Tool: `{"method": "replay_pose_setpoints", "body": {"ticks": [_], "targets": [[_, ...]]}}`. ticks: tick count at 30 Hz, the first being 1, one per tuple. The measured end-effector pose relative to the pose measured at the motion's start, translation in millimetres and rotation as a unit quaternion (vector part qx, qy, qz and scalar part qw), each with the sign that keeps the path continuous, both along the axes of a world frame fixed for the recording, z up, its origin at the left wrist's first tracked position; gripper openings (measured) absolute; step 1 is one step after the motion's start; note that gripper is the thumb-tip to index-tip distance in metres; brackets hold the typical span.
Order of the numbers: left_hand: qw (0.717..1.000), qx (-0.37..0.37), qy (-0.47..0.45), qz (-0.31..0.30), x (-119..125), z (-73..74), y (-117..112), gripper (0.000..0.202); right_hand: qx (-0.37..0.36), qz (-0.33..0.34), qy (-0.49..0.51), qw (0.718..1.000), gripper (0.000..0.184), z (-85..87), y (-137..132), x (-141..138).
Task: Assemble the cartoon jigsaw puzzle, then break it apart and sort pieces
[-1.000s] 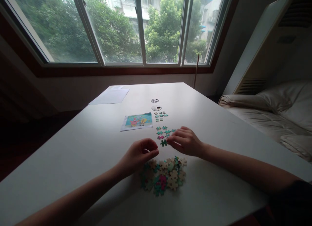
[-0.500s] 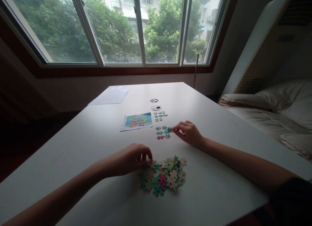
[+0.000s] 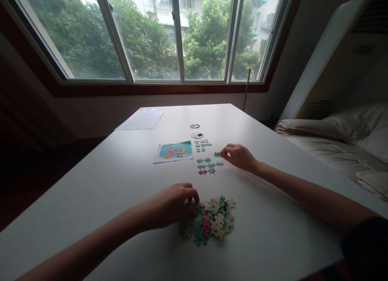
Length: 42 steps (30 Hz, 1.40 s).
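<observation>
My right hand [image 3: 238, 156] pinches a green puzzle piece [image 3: 217, 154] between thumb and fingertips, just right of the small laid-out pieces. Below it lie loose rows of green and pink puzzle pieces [image 3: 210, 165], with a second group of pieces [image 3: 202, 145] farther back. Over the left edge of a heaped pile of puzzle pieces [image 3: 218, 221], my left hand [image 3: 172, 204] has its fingers curled down and closed. What its fingertips hold, if anything, is hidden. The pile mixes bare beige backs with green and pink faces.
A picture sheet [image 3: 176, 151] with cartoon figures lies left of the rows. Two round flat items [image 3: 197, 135] lie behind them. White paper [image 3: 141, 120] rests at the far left of the white table [image 3: 100, 184]. A pale sofa [image 3: 330, 139] stands at right.
My right hand has moved slightly right and away from the rows, taking the green puzzle piece with it. My left hand has shifted right over the pile. The view has turned slightly left.
</observation>
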<state>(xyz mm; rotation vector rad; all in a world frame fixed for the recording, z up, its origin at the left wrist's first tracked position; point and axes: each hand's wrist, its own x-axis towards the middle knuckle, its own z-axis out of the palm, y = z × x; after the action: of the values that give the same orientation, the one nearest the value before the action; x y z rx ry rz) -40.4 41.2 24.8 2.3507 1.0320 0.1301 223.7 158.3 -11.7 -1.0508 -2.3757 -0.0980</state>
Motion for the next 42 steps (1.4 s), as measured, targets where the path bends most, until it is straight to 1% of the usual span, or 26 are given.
{"method": "replay_pose_setpoints", "body": {"ticks": [5,8,11,19,24,28,32,35,37,39,42], "targets": [[1.000,0.013,0.006,-0.003,-3.1,-1.3,-0.7,0.015,-0.047,-0.053,-0.036,0.997,0.017,9.4,42.1,0.3],[1.000,0.015,0.012,-0.007,-3.2,0.6,-1.6,0.015,-0.074,-0.071,-0.051,0.994,0.016,8.3,60.7,-1.8],[1.000,0.015,0.013,-0.011,-2.9,1.8,-1.7,0.014,-0.090,-0.076,-0.059,0.991,0.015,4.5,72.2,-2.8],[1.000,0.014,0.008,-0.009,-2.7,3.4,-1.6,0.011,-0.119,-0.098,-0.058,0.986,0.016,0.2,85.4,-7.5],[1.000,0.017,0.002,-0.008,-1.9,3.6,-1.9,0.011,-0.121,-0.090,-0.042,0.988,0.016,-4.8,87.3,-15.6],[1.000,0.019,-0.016,-0.007,-2.8,0.6,-1.7,0.008,-0.119,-0.082,-0.027,0.989,0.016,-6.2,89.0,-18.3],[0.998,0.012,-0.049,-0.023,-5.0,-5.1,1.0,0.009,-0.110,-0.068,-0.009,0.992,0.018,-3.4,82.5,-18.1],[0.995,0.006,-0.096,-0.016,-4.5,-7.4,6.0,0.011,-0.106,-0.046,-0.001,0.993,0.019,0.3,67.3,-17.8],[0.991,0.001,-0.133,0.008,-3.0,-7.1,10.3,0.012,-0.105,-0.012,0.007,0.994,0.019,2.8,51.5,-18.0],[0.986,0.005,-0.163,0.040,-1.5,-6.9,14.3,0.011,-0.104,0.046,0.028,0.993,0.018,4.9,31.5,-19.2],[0.975,0.036,-0.201,0.085,-0.6,-9.0,18.0,0.011,-0.119,0.115,0.045,0.985,0.016,5.9,-3.7,-23.2]]}}
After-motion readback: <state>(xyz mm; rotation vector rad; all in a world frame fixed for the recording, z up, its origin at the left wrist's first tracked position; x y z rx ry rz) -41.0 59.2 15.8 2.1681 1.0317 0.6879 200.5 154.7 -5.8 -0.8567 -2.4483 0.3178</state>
